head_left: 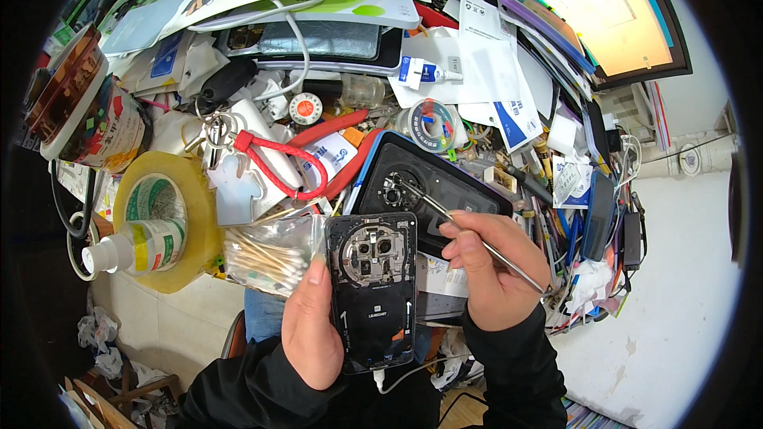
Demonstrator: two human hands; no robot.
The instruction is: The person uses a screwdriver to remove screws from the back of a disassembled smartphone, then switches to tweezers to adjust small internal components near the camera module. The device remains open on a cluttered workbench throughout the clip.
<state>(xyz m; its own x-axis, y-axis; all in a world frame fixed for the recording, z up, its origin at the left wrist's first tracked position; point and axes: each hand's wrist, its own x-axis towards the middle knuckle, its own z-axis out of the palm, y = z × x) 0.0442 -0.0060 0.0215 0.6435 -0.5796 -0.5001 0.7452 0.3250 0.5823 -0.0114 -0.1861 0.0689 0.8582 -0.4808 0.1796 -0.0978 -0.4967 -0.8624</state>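
My left hand [315, 326] grips an opened smartphone [372, 294] by its left edge, holding it upright with its inside toward me. Two camera lenses sit in a round metal frame near its top, above a black lower section. A white cable plug [379, 377] is in its bottom end. In my right hand [501, 274] is a pair of slim metal tweezers [433, 205], fingers closed around the shaft. Their tips reach the round camera ring of a dark phone back cover [457, 182] lying tilted just behind the phone; whether they touch it I cannot tell.
Left of the phone lie a bag of cotton swabs [270, 258], a yellow tape roll [205, 214] and a white-capped bottle [135, 248]. Red-handled pliers [338, 123] and a red keychain strap [274, 151] are behind. Papers and small tools crowd the table; a monitor [596, 7] stands far right.
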